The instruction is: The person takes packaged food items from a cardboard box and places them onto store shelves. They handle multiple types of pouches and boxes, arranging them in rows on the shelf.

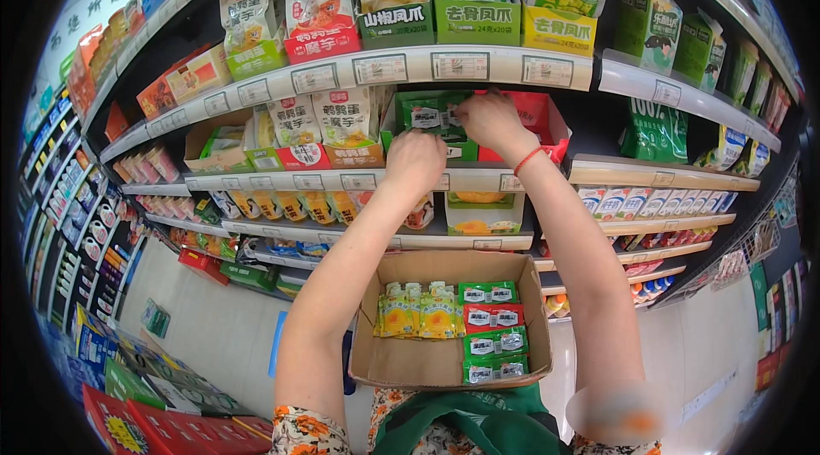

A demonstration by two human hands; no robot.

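Observation:
On the middle shelf, my left hand (416, 160) is at the front of a green display box (392, 128), its fingertips at the lower edge of green snack packets (426, 114). My right hand (492, 117), with a red band on the wrist, has its bent fingers at the right end of those packets, beside a red display box (556, 146). Its fingertips are partly hidden, so its exact grip is unclear. Below my arms, an open cardboard box (410, 362) holds yellow pouches (397, 315) at the left and green and red packets (493, 345) at the right.
Above the hands runs a shelf edge with price tags (384, 69). Boxes of quail egg snack bags (346, 115) stand left of the green box. Milk cartons (634, 202) line a shelf at the lower right. Red cartons (186, 423) are at the lower left.

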